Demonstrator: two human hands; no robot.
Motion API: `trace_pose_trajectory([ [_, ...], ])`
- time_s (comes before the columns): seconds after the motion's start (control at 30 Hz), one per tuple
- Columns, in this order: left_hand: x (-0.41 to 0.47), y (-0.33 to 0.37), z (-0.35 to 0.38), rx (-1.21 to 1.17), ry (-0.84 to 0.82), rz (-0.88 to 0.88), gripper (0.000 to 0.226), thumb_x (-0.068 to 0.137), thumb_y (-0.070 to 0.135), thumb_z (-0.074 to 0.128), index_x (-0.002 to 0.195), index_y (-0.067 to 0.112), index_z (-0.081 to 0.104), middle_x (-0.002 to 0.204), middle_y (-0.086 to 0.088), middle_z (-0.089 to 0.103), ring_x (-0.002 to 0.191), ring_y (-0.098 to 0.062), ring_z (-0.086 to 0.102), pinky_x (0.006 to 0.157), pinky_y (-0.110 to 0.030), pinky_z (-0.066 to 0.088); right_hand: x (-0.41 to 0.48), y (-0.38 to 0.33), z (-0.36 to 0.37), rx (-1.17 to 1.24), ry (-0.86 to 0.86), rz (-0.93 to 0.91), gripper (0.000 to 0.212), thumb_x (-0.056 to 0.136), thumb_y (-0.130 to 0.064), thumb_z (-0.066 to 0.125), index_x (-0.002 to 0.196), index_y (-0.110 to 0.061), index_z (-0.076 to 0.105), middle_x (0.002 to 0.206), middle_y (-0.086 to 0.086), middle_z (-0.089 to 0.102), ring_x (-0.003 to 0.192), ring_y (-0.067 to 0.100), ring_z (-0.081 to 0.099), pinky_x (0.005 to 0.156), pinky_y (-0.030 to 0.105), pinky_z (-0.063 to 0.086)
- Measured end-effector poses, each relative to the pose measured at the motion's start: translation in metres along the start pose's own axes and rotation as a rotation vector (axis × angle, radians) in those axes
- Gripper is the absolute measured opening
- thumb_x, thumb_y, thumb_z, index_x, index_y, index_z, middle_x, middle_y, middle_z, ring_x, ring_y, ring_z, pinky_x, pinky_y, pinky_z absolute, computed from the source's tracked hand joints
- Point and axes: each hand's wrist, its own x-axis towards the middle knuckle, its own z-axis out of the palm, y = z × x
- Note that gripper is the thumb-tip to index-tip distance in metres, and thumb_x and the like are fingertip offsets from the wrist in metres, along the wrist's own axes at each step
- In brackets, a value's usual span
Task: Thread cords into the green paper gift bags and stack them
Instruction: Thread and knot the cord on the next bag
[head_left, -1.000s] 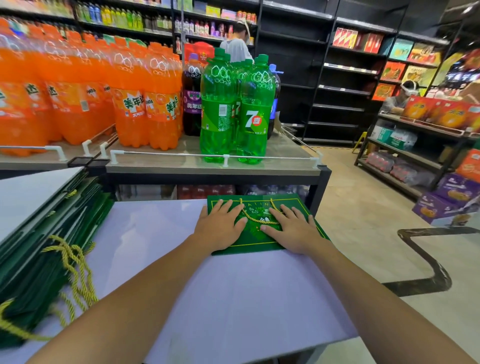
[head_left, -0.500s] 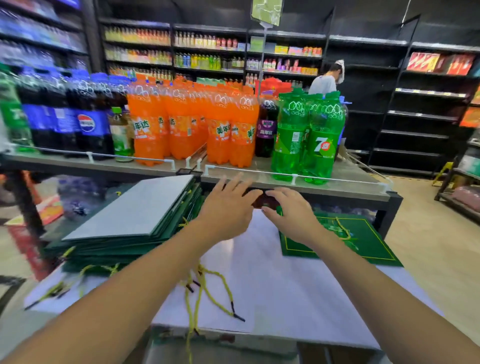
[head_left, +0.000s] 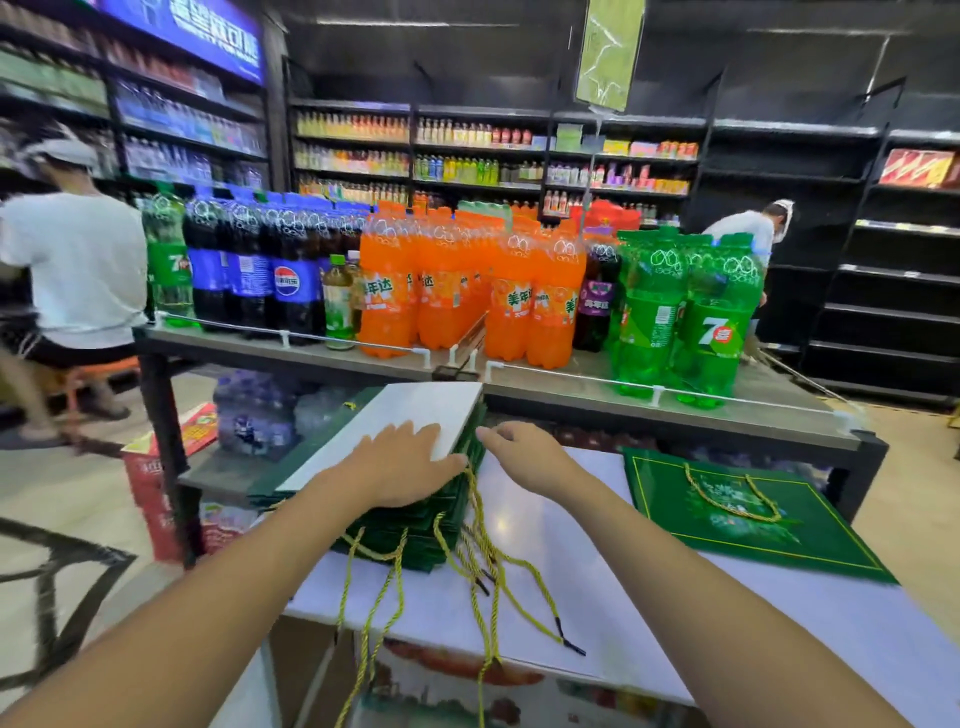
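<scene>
- Now the left hand (head_left: 400, 467) is pressing flat on top of the bag pile (head_left: 410, 540) at the table's (head_left: 571, 545) left edge.
- The right hand (head_left: 524, 457), open, is reaching beside it.
- Next is probably pulling one bag free, gently.

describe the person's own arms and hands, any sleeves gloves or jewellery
The left forearm and right forearm are bare down to the frame's bottom edge, with no sleeve in view. The left hand and right hand wear no gloves, and no ring, watch or bracelet shows on either.
</scene>
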Motion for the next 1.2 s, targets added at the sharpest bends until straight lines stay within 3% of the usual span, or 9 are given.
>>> trace_pose_trajectory([
  [0.07, -0.009, 0.012, -0.001, 0.001, 0.016, 0.045, 0.076, 0.101, 0.068, 0.03, 0.164, 0.028, 0.012, 0.171, -0.01, 0.013, 0.156, -0.032, 0.013, 0.125, -0.051, 0.017, -0.002, -0.008, -0.002, 0.216, -0.072, 0.14, 0.064, 0.103, -0.056, 0.046, 0.117, 0.003, 0.066, 0.105, 0.021, 0.069, 0.091, 0.033, 0.064, 0.072, 0.035, 0.04],
  [0.17, -0.017, 0.03, 0.0, -0.024, 0.042, 0.11, 0.072, 0.098, 0.062, 0.03, 0.161, 0.032, 0.016, 0.167, -0.01, 0.022, 0.153, -0.033, 0.02, 0.121, -0.054, 0.021, -0.01, -0.015, -0.008, 0.441, -0.111, 0.267, 0.043, 0.101, -0.05, 0.055, 0.116, -0.012, 0.068, 0.098, 0.0, 0.075, 0.08, 0.014, 0.061, 0.063, 0.029, 0.035],
  [0.33, -0.028, 0.057, -0.003, -0.105, 0.123, 0.184, 0.069, 0.1, 0.064, 0.024, 0.16, 0.03, 0.023, 0.163, -0.005, 0.032, 0.149, -0.031, 0.029, 0.119, -0.055, 0.027, -0.018, -0.006, -0.027, 0.749, -0.072, 0.233, 0.02, 0.102, -0.02, 0.057, 0.085, -0.012, 0.06, 0.063, 0.0, 0.055, 0.047, 0.01, 0.053, 0.056, 0.026, 0.051],
  [0.57, -0.036, 0.077, -0.018, -0.225, 0.162, 0.346, 0.052, 0.109, 0.053, 0.028, 0.156, 0.034, 0.04, 0.169, 0.009, 0.023, 0.155, -0.013, 0.019, 0.125, -0.04, 0.019, -0.028, 0.018, -0.07, 0.833, -0.089, 0.208, 0.021, 0.108, -0.014, 0.048, 0.115, -0.005, 0.067, 0.081, 0.003, 0.076, 0.065, 0.014, 0.072, 0.061, 0.027, 0.057],
  [0.67, -0.036, 0.063, -0.027, -0.277, 0.341, 0.348, 0.038, 0.11, 0.036, 0.037, 0.145, 0.04, 0.05, 0.163, 0.014, 0.033, 0.15, -0.013, 0.03, 0.122, -0.041, 0.028, -0.025, 0.027, -0.081, 0.859, -0.054, 0.234, 0.026, 0.108, -0.013, 0.048, 0.123, -0.001, 0.065, 0.103, 0.011, 0.079, 0.095, 0.026, 0.076, 0.086, 0.041, 0.06],
  [0.8, -0.034, -0.004, -0.029, -0.364, 0.498, 0.104, 0.039, 0.097, 0.006, 0.046, 0.109, 0.038, 0.065, 0.135, 0.007, 0.057, 0.109, -0.015, 0.059, 0.09, -0.039, 0.05, -0.022, 0.021, -0.085, 0.876, -0.044, 0.272, 0.026, 0.108, -0.009, 0.044, 0.123, 0.004, 0.062, 0.114, 0.017, 0.075, 0.096, 0.029, 0.075, 0.082, 0.041, 0.059],
  [0.97, -0.046, -0.081, 0.007, -0.348, 0.586, -0.057, 0.033, 0.097, 0.012, 0.046, 0.092, 0.041, 0.061, 0.113, 0.008, 0.064, 0.083, -0.013, 0.058, 0.07, -0.038, 0.05, -0.007, -0.015, -0.095, 0.915, 0.058, 0.315, 0.019, 0.106, -0.005, 0.049, 0.122, 0.0, 0.058, 0.093, 0.013, 0.071, 0.07, 0.023, 0.073, 0.049, 0.028, 0.056],
  [1.07, -0.052, -0.093, 0.023, -0.274, 0.514, -0.002, 0.025, 0.101, 0.033, 0.04, 0.109, 0.041, 0.063, 0.12, 0.011, 0.066, 0.102, -0.015, 0.062, 0.081, -0.037, 0.05, 0.005, -0.043, -0.096, 1.029, 0.073, 0.302, 0.019, 0.107, -0.002, 0.047, 0.122, 0.0, 0.058, 0.093, 0.013, 0.071, 0.068, 0.02, 0.074, 0.047, 0.023, 0.055],
  [1.2, -0.055, -0.089, 0.031, -0.028, 0.492, 0.121, 0.062, 0.099, 0.069, 0.017, 0.147, 0.044, 0.048, 0.153, 0.009, 0.048, 0.138, -0.017, 0.046, 0.107, -0.042, 0.042, 0.02, -0.076, -0.093, 1.075, 0.077, 0.241, 0.023, 0.106, 0.0, 0.047, 0.127, 0.004, 0.055, 0.099, 0.015, 0.071, 0.083, 0.023, 0.073, 0.068, 0.032, 0.064],
])
